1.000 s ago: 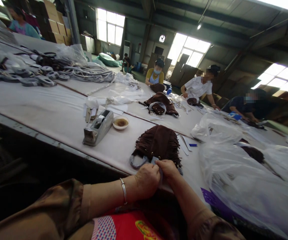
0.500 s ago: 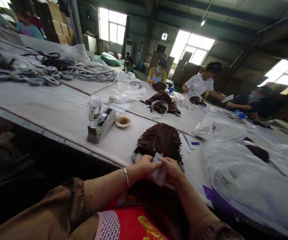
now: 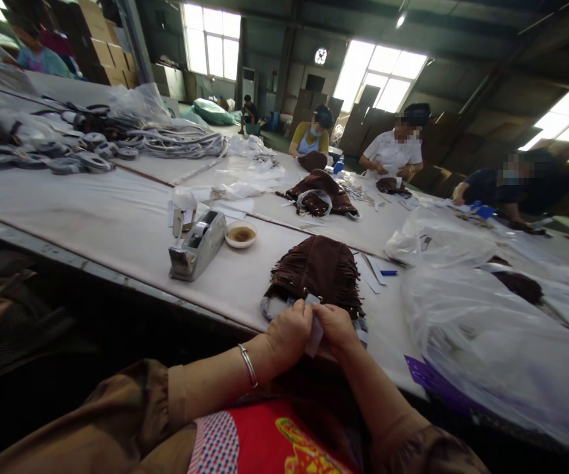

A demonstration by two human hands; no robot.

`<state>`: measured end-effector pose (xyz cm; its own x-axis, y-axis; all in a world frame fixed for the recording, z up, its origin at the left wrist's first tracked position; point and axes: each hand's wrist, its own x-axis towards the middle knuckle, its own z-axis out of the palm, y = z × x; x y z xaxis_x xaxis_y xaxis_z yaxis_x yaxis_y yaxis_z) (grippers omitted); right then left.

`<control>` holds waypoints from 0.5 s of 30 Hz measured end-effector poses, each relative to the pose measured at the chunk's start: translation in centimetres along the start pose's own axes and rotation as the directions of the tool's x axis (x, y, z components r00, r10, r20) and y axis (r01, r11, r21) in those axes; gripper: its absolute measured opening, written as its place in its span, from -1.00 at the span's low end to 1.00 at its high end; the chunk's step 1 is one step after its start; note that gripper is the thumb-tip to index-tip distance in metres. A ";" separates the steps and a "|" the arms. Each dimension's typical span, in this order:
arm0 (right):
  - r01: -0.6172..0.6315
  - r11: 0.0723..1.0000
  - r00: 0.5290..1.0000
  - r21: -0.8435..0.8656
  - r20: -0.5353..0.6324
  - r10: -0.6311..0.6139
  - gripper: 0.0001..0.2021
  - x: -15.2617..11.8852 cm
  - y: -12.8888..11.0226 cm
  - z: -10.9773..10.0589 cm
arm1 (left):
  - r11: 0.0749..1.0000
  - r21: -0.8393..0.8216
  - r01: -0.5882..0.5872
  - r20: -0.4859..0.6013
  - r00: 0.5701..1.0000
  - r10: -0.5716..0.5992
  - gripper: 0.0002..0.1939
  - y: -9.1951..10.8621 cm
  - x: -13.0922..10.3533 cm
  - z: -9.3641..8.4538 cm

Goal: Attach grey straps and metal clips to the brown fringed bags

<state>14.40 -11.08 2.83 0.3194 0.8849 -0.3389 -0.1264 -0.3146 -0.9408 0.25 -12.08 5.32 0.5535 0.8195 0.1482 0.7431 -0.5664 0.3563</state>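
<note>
Fingers of the left hand and right hand pinch a pale grey strip between them in the head view. Just beyond the fingers, a brown fringed bag lies on the table. A grey-covered loop, beyond and left of the fingers, looks done; the strip seems unfinished, its near end hanging loose below the grip. Fastening at its far end cannot be told. The bag's rounded end points away from the fingers, and the strip's long axis runs from bag toward wearer.
</note>
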 end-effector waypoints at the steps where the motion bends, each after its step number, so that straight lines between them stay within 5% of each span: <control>1: 0.004 1.000 1.000 0.002 -0.015 -0.004 -0.64 0.1 0.1 0.1 | 0.999 0.039 -0.026 -0.008 1.000 0.026 -0.67 -0.1 -0.1 0.2; 10: -0.038 0.991 0.999 0.128 -0.025 0.042 -0.66 0.1 0.5 0.5 | 0.905 0.258 -0.337 -0.170 0.907 0.386 -0.62 -3.2 -0.2 1.7; 15: -0.029 0.983 0.998 0.181 -0.051 0.039 -0.64 0.2 1.1 0.6 | 0.892 0.192 -0.410 -0.157 0.884 0.440 -0.59 -3.6 -0.1 1.6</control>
<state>13.79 -11.01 1.75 0.3613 0.8535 -0.3756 -0.3036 -0.2732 -0.9128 -1.86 -10.31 2.51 0.7575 0.4893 0.4323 0.5082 -0.8575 0.0800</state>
